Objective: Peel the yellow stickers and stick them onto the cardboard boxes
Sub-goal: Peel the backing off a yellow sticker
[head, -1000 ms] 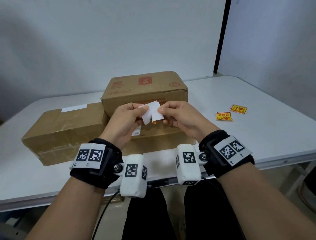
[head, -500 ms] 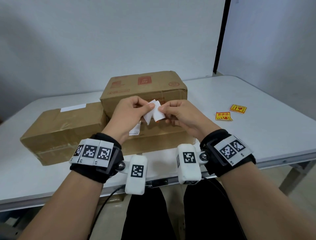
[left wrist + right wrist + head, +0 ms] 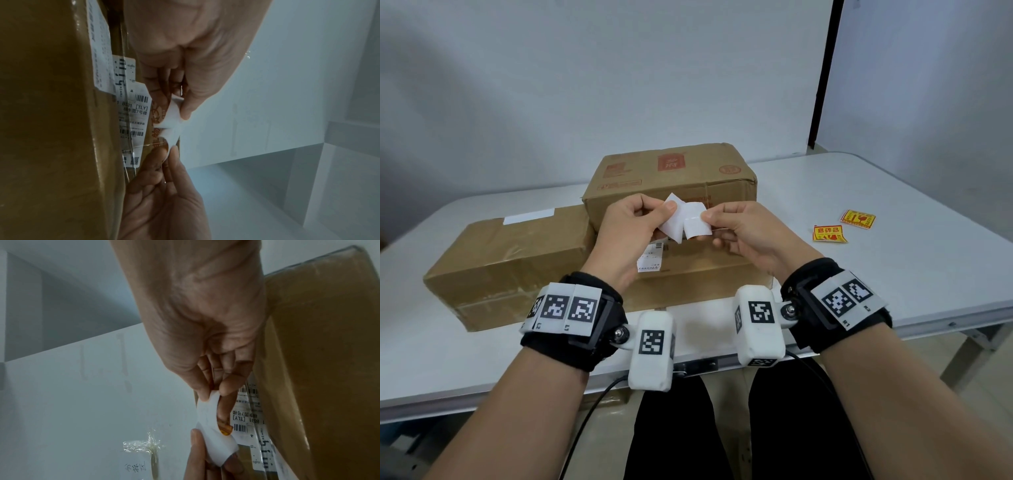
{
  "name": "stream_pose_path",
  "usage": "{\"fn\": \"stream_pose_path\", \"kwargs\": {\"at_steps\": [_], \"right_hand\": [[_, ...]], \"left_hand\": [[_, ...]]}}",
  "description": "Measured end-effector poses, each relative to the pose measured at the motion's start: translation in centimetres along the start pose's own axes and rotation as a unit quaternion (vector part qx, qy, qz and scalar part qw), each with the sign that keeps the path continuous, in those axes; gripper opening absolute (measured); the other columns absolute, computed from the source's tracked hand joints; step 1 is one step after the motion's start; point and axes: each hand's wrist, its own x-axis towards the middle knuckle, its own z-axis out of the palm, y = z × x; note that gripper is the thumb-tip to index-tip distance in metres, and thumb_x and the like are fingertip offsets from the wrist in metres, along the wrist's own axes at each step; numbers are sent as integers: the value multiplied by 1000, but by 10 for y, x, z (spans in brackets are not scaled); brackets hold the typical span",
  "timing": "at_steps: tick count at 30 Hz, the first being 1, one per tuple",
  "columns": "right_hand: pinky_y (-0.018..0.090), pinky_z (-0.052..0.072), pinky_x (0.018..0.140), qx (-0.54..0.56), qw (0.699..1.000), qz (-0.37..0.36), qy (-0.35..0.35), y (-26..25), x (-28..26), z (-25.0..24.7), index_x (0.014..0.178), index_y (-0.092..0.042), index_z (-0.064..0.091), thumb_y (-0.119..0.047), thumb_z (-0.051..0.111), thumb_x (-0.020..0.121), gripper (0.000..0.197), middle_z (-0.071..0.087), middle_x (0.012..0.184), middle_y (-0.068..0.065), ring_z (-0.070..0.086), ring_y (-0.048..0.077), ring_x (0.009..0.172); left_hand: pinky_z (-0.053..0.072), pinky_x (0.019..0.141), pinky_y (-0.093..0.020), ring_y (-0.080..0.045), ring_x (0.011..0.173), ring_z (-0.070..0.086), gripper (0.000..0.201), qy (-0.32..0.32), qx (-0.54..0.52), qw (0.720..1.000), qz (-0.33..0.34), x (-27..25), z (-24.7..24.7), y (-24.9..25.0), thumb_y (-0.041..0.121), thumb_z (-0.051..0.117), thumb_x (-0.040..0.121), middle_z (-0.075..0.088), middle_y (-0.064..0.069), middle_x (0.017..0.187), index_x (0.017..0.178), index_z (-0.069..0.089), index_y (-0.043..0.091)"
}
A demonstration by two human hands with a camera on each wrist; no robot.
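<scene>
Grey-white walls are seen behind a white folding table (image 3: 893, 281), on which three cardboard boxes are set. A long box (image 3: 506, 263) lies at the left; a printed box (image 3: 671, 178) is stacked on a flatter box (image 3: 698, 270) at the centre, a white shipping label (image 3: 650, 260) being stuck to the lower one's top.

Both hands are raised in front of the stacked boxes, wrist-mounted cameras with marker tags being worn on each. A sticker (image 3: 685, 222), its white back turned to the head camera, is pinched between them: one side is gripped by the left hand (image 3: 626, 233) between thumb and forefinger, the other side by the right hand (image 3: 750, 236) in the same way. The sheet is bent at the middle, and in the right wrist view a yellow-orange edge (image 3: 225, 430) is exposed where the layers part.

Two more yellow stickers (image 3: 829, 234) (image 3: 858, 219) are left flat on the table, well to the right of the boxes.
</scene>
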Motion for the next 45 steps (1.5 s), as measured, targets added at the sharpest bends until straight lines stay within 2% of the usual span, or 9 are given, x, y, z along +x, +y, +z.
{"fn": "stream_pose_path", "kwargs": {"at_steps": [6, 12, 19, 23, 27, 32, 37, 41, 45], "right_hand": [[20, 45, 57, -18, 1000, 18, 16, -1, -1, -2, 85, -13, 67, -14, 64, 91, 7, 75, 73, 8, 62, 23, 76], [13, 51, 52, 22, 999, -2, 29, -4, -5, -1, 91, -3, 66, -6, 63, 91, 4, 73, 65, 7, 68, 8, 54], [13, 52, 53, 41, 998, -17, 39, -5, -5, -2, 86, -3, 64, -4, 63, 91, 5, 71, 77, 10, 71, 10, 60], [12, 52, 53, 40, 998, -19, 50, -6, -4, -5, 85, -4, 63, -3, 62, 91, 6, 67, 82, 15, 71, 9, 58], [13, 54, 54, 48, 995, -23, 83, -5, -4, -16, 89, -1, 61, 0, 59, 92, 4, 63, 79, 18, 69, 8, 54], [13, 54, 56, 91, 988, -42, 117, -11, -5, -27, 89, -2, 63, -3, 60, 92, 4, 69, 67, 11, 67, 8, 55], [15, 50, 54, 171, 956, -79, 223, -17, -7, -55, 91, -3, 62, -4, 59, 93, 4, 65, 68, 7, 63, 9, 54], [14, 46, 49, 186, 929, -86, 306, -13, -12, -84, 85, -8, 60, -7, 60, 92, 6, 60, 71, 5, 59, 7, 48], [15, 40, 44, 172, 919, -70, 348, -4, -19, -108, 87, -7, 59, -7, 59, 92, 5, 59, 71, 5, 55, 9, 48]], "left_hand": [[54, 60, -28, -20, 71, 65, 13, 17, -2, 1000, 9, 0, -2, -2, 16, 71, 86, 70, -10, 83, 75, 65, 11], [53, 55, -20, -16, 70, 65, 10, 35, 10, 999, 31, 0, -2, 1, 14, 70, 87, 70, -12, 89, 82, 66, 7], [50, 55, -16, -1, 55, 62, 11, 58, 32, 996, 62, 3, -2, -1, 15, 69, 88, 70, -5, 86, 78, 66, 11], [56, 63, -24, -8, 63, 63, 10, 70, 36, 995, 68, 7, -6, 1, 18, 70, 87, 69, -4, 90, 80, 65, 12], [50, 57, -19, -12, 59, 59, 9, 94, 17, 992, 85, 9, -16, 8, 16, 68, 89, 65, -6, 84, 88, 64, 8], [58, 77, -31, -9, 69, 66, 3, 52, 86, 988, 117, 11, -8, 19, 19, 65, 90, 68, -1, 94, 88, 65, 21], [44, 68, -14, 1, 83, 59, 16, -69, 278, 937, 199, 6, 38, 42, 38, 61, 91, 65, 13, 94, 101, 67, 27], [40, 70, -7, -4, 85, 59, 16, -144, 369, 881, 258, 16, 85, 52, 34, 62, 92, 67, 8, 94, 97, 69, 20], [38, 66, -13, -11, 83, 56, 17, -182, 449, 830, 274, 32, 131, 45, 18, 58, 93, 63, 6, 93, 104, 71, 16]]}}
